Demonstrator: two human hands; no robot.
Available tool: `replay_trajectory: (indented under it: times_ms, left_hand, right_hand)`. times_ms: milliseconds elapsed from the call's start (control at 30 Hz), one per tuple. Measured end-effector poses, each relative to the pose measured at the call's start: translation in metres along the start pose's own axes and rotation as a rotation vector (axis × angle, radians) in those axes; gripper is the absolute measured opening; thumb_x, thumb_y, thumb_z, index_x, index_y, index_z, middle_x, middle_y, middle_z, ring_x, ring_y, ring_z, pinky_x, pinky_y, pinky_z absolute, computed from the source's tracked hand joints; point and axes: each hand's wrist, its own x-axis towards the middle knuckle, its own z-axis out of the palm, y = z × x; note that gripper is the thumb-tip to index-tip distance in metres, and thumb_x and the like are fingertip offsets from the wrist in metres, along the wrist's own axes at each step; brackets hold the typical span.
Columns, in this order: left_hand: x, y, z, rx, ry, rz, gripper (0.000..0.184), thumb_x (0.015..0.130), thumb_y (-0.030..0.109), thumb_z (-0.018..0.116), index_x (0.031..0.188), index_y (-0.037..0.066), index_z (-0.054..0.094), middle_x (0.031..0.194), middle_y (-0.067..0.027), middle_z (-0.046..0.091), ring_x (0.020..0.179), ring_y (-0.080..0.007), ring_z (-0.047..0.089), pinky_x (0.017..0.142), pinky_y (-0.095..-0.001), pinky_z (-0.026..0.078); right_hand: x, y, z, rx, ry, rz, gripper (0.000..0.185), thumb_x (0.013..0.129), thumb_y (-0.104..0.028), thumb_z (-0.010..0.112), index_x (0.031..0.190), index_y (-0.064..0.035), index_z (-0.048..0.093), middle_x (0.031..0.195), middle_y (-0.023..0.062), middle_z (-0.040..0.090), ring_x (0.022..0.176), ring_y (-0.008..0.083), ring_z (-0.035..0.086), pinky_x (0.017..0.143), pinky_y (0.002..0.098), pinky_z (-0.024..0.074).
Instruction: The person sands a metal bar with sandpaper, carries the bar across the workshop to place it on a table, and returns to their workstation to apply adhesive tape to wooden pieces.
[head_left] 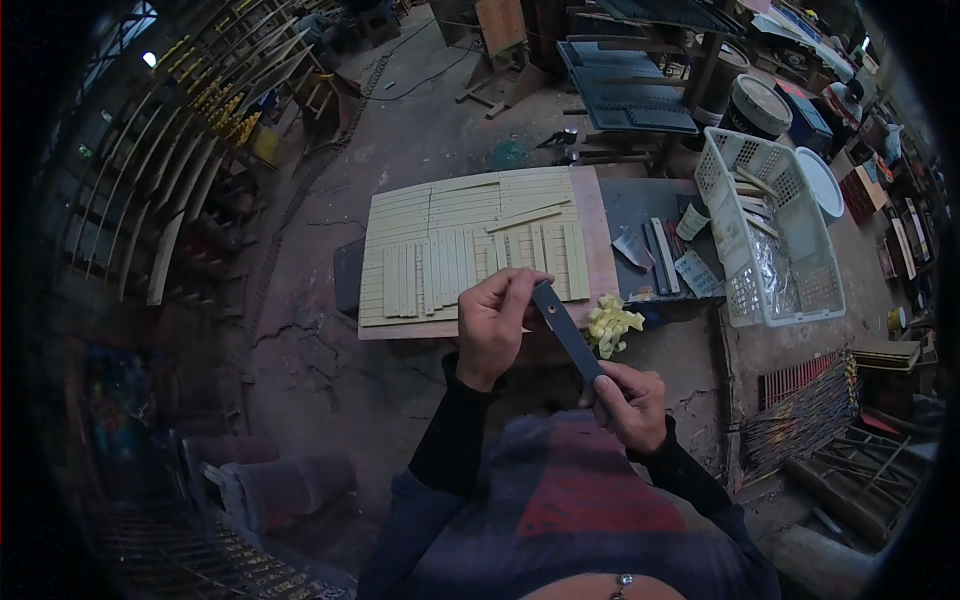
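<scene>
A dark grey flat strip (568, 335) with a small hole near its upper end slants between my hands, above the near edge of the work table. My left hand (490, 322) is closed, its fingertips pinching the strip's upper end. At the lower end, my right hand (634, 404) grips it between thumb and fingers. Beyond them, many pale cream slats (430, 268) lie on a board (597, 230), some in rows and a few loose on top. A crumpled pale yellow bundle (612, 325), perhaps gloves, sits by the board's right corner.
Right of the board, a dark surface (640, 200) carries dark strips (662, 255), papers and a cup-like container (692, 221). A white plastic crate (798, 306) holding slats stands beside it. Racks (180, 200) rise at the left. A stack of rods (805, 412) lies at the lower right.
</scene>
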Motion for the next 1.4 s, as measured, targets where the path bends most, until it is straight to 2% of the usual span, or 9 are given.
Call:
replay_trajectory:
  times_ms: [67,133,400,500,800,867,1000,1200,1400]
  left_hand:
    - [-0.004,-0.005,0.004,0.074,0.001,0.097,0.018,0.088,0.013,0.057,0.081,-0.003,0.059,0.062,-0.0026,0.057,0.050,-0.0053,0.052,0.045,-0.0180,0.041]
    - [-0.003,-0.005,0.000,0.093,-0.011,0.083,0.017,0.088,0.012,0.057,0.080,-0.002,0.059,0.062,-0.0023,0.057,0.050,-0.0050,0.051,0.045,-0.0178,0.040]
    - [0.004,-0.016,-0.006,0.191,0.021,-0.011,0.016,0.087,0.013,0.059,0.077,0.000,0.058,0.064,-0.0010,0.057,0.052,-0.0032,0.049,0.044,-0.0174,0.038]
    - [0.000,-0.017,0.004,0.077,0.051,0.034,0.015,0.086,0.012,0.060,0.079,-0.001,0.057,0.065,-0.0003,0.057,0.053,-0.0028,0.050,0.045,-0.0176,0.038]
    - [-0.003,-0.021,0.011,0.230,0.024,0.045,0.018,0.079,0.002,0.067,0.091,-0.002,0.054,0.071,-0.0011,0.057,0.060,-0.0043,0.053,0.051,-0.0174,0.044]
    - [-0.006,-0.022,0.014,0.321,0.005,0.151,0.024,0.077,0.000,0.068,0.096,-0.004,0.054,0.075,-0.0027,0.058,0.064,-0.0055,0.055,0.054,-0.0185,0.046]
    - [-0.010,-0.014,0.024,0.168,0.038,0.140,0.022,0.078,0.009,0.069,0.093,-0.003,0.058,0.077,-0.0021,0.059,0.065,-0.0048,0.055,0.053,-0.0193,0.046]
    - [0.000,-0.011,0.001,0.045,-0.020,0.008,0.016,0.087,0.012,0.059,0.085,-0.003,0.062,0.065,-0.0025,0.060,0.056,-0.0062,0.055,0.050,-0.0183,0.045]
    - [0.002,-0.002,-0.015,-0.059,-0.093,-0.117,0.024,0.091,0.015,0.050,0.093,-0.005,0.062,0.075,-0.0078,0.063,0.062,-0.0104,0.060,0.050,-0.0225,0.049]
  right_hand:
    - [0.000,0.002,0.001,-0.012,0.009,-0.002,0.019,0.088,-0.003,0.048,0.101,0.0050,0.061,0.065,0.0049,0.061,0.046,0.0062,0.051,0.044,0.0210,0.0416]
    - [0.001,0.009,0.002,-0.122,0.018,-0.146,0.021,0.089,-0.002,0.047,0.103,0.0062,0.060,0.063,0.0052,0.060,0.043,0.0067,0.049,0.041,0.0208,0.0395]
    - [0.002,0.010,0.005,-0.104,0.021,-0.077,0.018,0.088,-0.002,0.049,0.100,0.0054,0.060,0.062,0.0045,0.060,0.045,0.0062,0.050,0.043,0.0208,0.0404]
    - [0.002,0.009,0.004,-0.061,0.029,-0.056,0.020,0.088,-0.001,0.048,0.101,0.0067,0.060,0.061,0.0051,0.060,0.043,0.0064,0.050,0.041,0.0204,0.0394]
    - [-0.001,0.013,0.004,-0.085,0.053,-0.055,0.018,0.088,-0.004,0.050,0.100,0.0050,0.060,0.061,0.0033,0.060,0.044,0.0058,0.050,0.042,0.0206,0.0405]
    - [-0.001,0.013,0.004,-0.067,0.062,-0.035,0.018,0.088,-0.004,0.050,0.100,0.0051,0.060,0.061,0.0033,0.060,0.044,0.0058,0.051,0.043,0.0206,0.0407]
    - [0.002,0.010,0.002,-0.036,0.083,-0.031,0.018,0.088,-0.003,0.050,0.101,0.0051,0.059,0.061,0.0032,0.059,0.045,0.0058,0.051,0.043,0.0205,0.0408]
    - [0.000,0.008,0.003,-0.077,0.044,-0.081,0.018,0.088,-0.003,0.049,0.100,0.0057,0.059,0.062,0.0037,0.060,0.046,0.0055,0.051,0.043,0.0201,0.0408]
    - [-0.001,0.004,-0.001,-0.049,0.025,-0.047,0.018,0.088,-0.003,0.049,0.100,0.0055,0.059,0.062,0.0041,0.060,0.046,0.0054,0.051,0.043,0.0200,0.0408]
